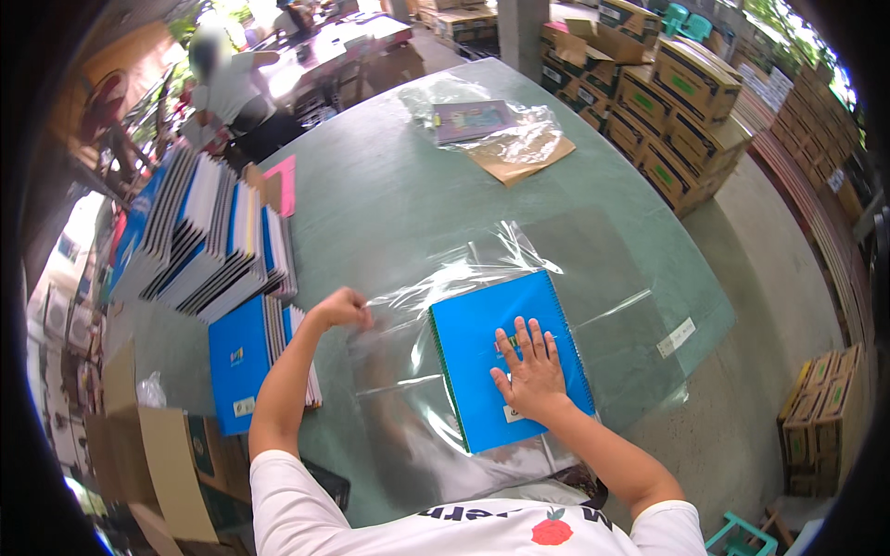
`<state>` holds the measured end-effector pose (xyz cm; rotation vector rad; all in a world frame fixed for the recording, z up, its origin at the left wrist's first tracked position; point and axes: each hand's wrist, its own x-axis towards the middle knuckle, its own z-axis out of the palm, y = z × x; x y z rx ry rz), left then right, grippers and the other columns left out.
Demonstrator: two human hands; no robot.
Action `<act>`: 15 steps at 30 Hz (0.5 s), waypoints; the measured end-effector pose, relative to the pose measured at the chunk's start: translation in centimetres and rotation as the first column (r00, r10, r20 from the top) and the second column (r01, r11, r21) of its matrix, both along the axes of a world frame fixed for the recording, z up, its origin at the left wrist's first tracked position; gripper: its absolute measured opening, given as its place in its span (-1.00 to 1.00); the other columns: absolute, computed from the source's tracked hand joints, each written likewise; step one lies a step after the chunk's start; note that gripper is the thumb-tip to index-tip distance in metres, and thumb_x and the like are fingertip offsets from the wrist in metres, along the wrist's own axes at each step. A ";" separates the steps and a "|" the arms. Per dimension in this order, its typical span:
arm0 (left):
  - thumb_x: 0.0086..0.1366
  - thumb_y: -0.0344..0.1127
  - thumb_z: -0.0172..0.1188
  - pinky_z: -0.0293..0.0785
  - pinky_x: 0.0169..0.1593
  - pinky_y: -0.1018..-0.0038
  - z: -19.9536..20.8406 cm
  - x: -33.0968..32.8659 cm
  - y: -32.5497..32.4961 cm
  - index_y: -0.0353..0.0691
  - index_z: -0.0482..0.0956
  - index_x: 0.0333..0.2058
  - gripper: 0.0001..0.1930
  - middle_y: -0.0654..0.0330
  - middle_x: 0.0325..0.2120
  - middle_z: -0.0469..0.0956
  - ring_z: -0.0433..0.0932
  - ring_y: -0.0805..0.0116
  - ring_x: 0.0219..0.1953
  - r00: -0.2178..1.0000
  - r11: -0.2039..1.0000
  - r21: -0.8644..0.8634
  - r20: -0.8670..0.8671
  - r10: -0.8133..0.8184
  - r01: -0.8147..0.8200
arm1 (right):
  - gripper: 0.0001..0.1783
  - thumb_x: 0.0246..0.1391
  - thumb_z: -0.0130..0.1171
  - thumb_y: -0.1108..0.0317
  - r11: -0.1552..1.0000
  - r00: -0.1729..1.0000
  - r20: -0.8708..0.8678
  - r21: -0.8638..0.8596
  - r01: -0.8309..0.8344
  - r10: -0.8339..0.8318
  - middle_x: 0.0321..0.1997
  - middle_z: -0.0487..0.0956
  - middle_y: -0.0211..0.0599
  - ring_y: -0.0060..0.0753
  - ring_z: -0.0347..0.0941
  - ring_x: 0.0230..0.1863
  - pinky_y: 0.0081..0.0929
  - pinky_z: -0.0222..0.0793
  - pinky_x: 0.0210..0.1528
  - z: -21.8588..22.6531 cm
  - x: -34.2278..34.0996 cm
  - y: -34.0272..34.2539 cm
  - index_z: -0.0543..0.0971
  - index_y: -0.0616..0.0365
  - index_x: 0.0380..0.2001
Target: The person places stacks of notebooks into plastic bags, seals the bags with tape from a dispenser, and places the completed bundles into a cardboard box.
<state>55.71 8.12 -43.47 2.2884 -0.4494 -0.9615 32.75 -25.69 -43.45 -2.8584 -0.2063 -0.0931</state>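
Observation:
A blue spiral-bound notebook (482, 320) lies on a large clear plastic sheet (399, 408) spread over the green table. My right hand (533, 371) rests flat on the notebook's cover, fingers spread. To the left of the notebook, my left hand (345, 309) is raised at the sheet's left edge with its fingers closed in a pinch. Shiny creases in the film run toward those fingers, which are slightly blurred. Part of the cover's print is hidden under my right hand.
Stacks of spiral notebooks (209, 232) stand at the table's left, with a shorter blue pile (243, 357) nearer me. A wrapped pack (473, 120) lies at the far end. Cartons (686, 120) are piled beyond the right edge. An open cardboard box (171, 463) stands lower left. Another person (232, 88) is at far left.

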 end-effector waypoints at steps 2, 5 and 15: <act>0.03 -0.34 0.25 0.36 -0.38 0.51 0.1 -3.1 0.8 -0.18 0.53 -0.42 -0.87 0.30 -0.49 0.55 0.47 0.49 -0.48 0.752 0.534 -0.587 -0.211 0.624 -0.608 | -0.34 0.13 -0.23 -0.08 0.999 0.999 0.015 -0.033 -0.034 0.035 0.33 -0.07 -0.02 0.06 -0.21 0.34 -0.01 -0.29 0.29 -0.4 0.3 -0.1 0.10 -0.06 0.24; 0.08 -0.27 0.23 0.29 -0.38 0.54 0.8 -12.1 -4.4 -0.16 0.52 -0.37 -0.84 0.32 -0.48 0.51 0.41 0.54 -0.48 0.674 0.483 -0.479 -0.419 0.608 -0.733 | -0.34 0.10 -0.16 -0.09 0.994 0.994 0.085 -0.085 -0.062 0.069 0.25 0.08 0.04 0.09 -0.04 0.26 0.02 -0.10 0.20 0.1 1.1 -1.6 0.16 -0.01 0.20; 0.09 -0.27 0.25 0.41 -0.37 0.58 2.6 -19.5 -5.8 -0.30 0.49 -0.27 -0.72 0.16 -0.38 0.53 0.48 0.50 -0.27 0.724 0.645 -0.334 -0.256 0.640 -0.688 | -0.24 -0.14 0.18 -0.10 0.938 0.937 -0.084 -0.040 -0.343 0.339 0.23 0.19 -0.19 -0.03 0.04 0.25 -0.01 -0.04 0.20 2.3 3.8 -3.8 0.26 -0.12 0.15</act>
